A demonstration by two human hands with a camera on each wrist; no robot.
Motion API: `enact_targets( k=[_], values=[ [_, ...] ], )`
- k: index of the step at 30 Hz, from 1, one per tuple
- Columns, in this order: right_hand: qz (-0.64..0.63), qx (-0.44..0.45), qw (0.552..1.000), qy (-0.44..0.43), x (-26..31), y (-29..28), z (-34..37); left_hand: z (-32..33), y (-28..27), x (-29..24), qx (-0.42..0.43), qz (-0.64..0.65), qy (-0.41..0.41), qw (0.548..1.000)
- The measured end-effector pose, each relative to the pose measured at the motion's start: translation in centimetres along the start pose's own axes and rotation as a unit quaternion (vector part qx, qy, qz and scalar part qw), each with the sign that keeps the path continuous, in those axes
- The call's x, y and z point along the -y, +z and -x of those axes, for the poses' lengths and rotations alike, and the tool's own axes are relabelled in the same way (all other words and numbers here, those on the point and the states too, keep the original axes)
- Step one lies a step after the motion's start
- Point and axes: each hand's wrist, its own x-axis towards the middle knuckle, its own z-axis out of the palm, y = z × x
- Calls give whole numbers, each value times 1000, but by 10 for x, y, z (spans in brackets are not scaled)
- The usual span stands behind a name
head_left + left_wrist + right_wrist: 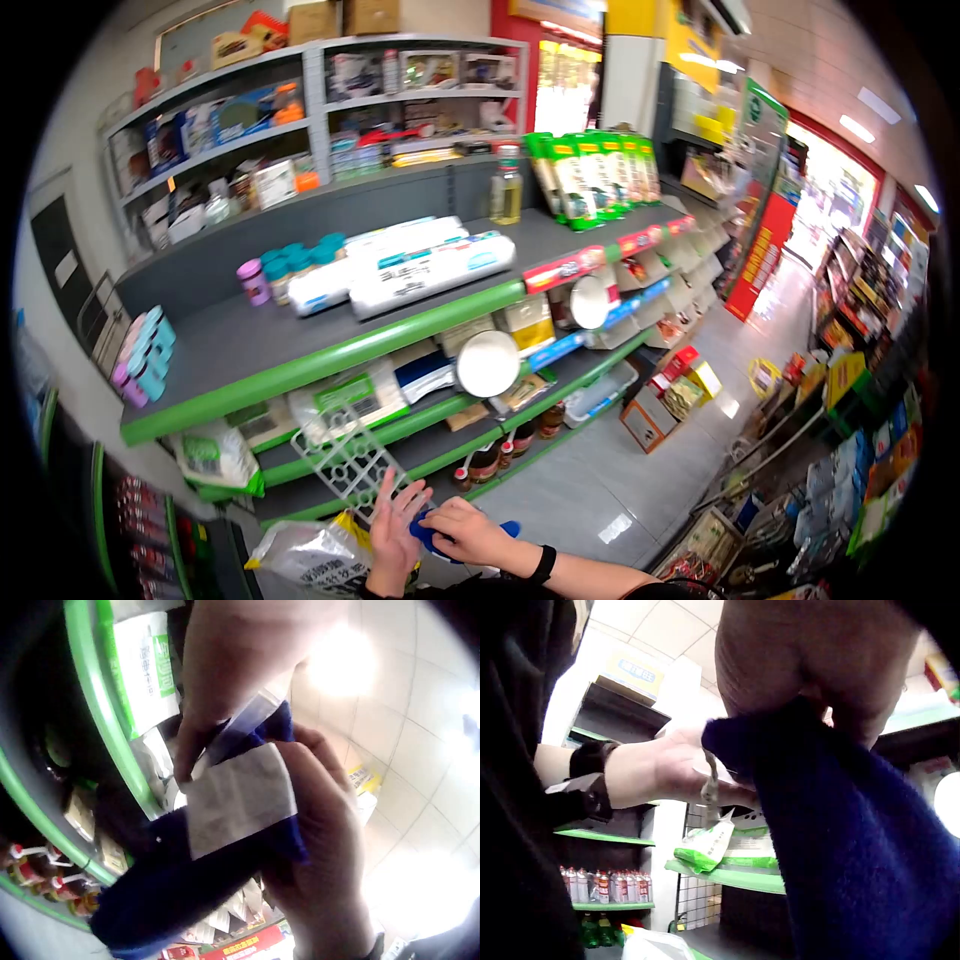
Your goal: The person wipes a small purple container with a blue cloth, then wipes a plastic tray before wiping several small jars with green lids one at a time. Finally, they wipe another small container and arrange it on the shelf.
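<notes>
My right hand [465, 532] grips a dark blue fuzzy cloth [847, 840], which hangs below its fingers in the right wrist view. A blank whitish label [241, 799] lies across the cloth in the left wrist view, beside the right hand's fingers. Just left of it in the head view, my left hand [393, 530] is held up with its fingers straight and spread, close to the cloth. In the left wrist view the left hand [240, 660] comes in from above, next to a clear strip [251, 720]. The cloth hides part of the left fingers in the right wrist view.
A shelf unit with green edges [330, 365] stands in front, bearing white wrapped rolls [435, 272], an oil bottle [507, 188] and green packets [590, 180]. A white wire rack [350, 460] and a plastic bag [310, 550] lie near the hands. Tiled aisle at right.
</notes>
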Motion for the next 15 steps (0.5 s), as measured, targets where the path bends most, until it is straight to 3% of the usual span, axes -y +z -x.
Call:
enact_targets(
  k=[3, 6, 9, 11, 13, 15],
  values=[
    [13, -25, 1000, 6, 3, 7, -22, -3, -9, -19, 11, 55, 13, 998],
    [46, -66, 993, 81, 12, 18, -47, -6, -12, -28, 20, 66, 34, 997],
    [-4, -50, 996, 68, 27, 39, -52, -9, -26, -42, -6, 15, 62, 998],
    [5, -33, 999, 13, 38, 42, -57, -8, -29, -52, -22, 40, 72, 996],
    [16, -48, 998, 30, 46, 52, -66, -13, -42, -48, 18, 20, 106, 994],
    [18, -44, 999, 24, 56, 62, -74, -17, -45, -52, -5, 2, 119, 993]
  ],
)
